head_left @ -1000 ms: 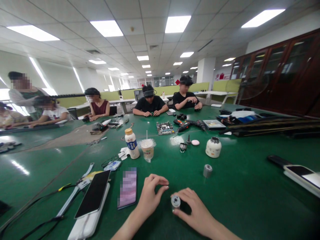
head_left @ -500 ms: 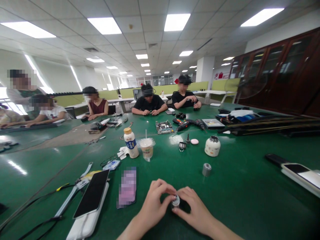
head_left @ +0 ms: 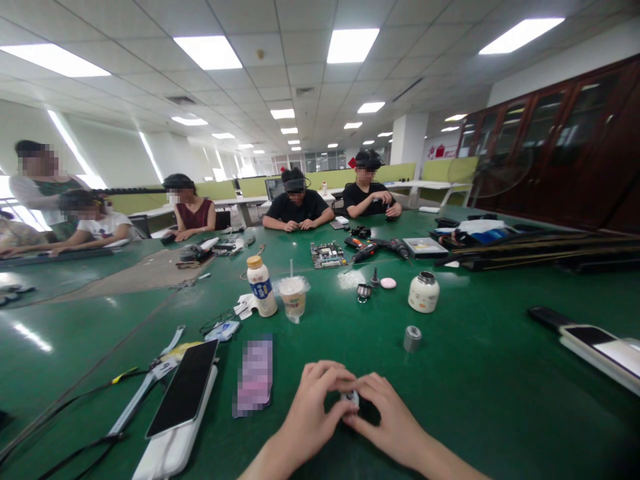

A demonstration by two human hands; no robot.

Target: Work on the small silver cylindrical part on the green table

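Note:
Close to the table's near side, my left hand (head_left: 314, 405) and my right hand (head_left: 386, 415) meet around a small round silvery piece (head_left: 351, 398) with a pale top. The thumbs and fingertips of both hands pinch it, and they hide most of its side. Beyond my right hand a grey metal cylinder (head_left: 413, 339) stands upright on the green table (head_left: 465, 373). Farther back is a cream flask body (head_left: 424, 292) with its steel mouth uncovered. Left of the flask lie a pink disc (head_left: 388, 283), a dark metal part (head_left: 364, 292) and a small dark pointed part (head_left: 375, 277).
A phone on a white block (head_left: 185, 390) and a phone with a blurred screen (head_left: 254, 375) lie left of my hands. A milk bottle (head_left: 261, 287) and a lidded cup (head_left: 293, 298) stand ahead. Farther off are a circuit board (head_left: 327, 255), power drills (head_left: 367, 249) and several seated people.
The fingers have shifted slightly around the small round piece, which now appears more tilted and more covered. Both hands remain in nearly the same place.

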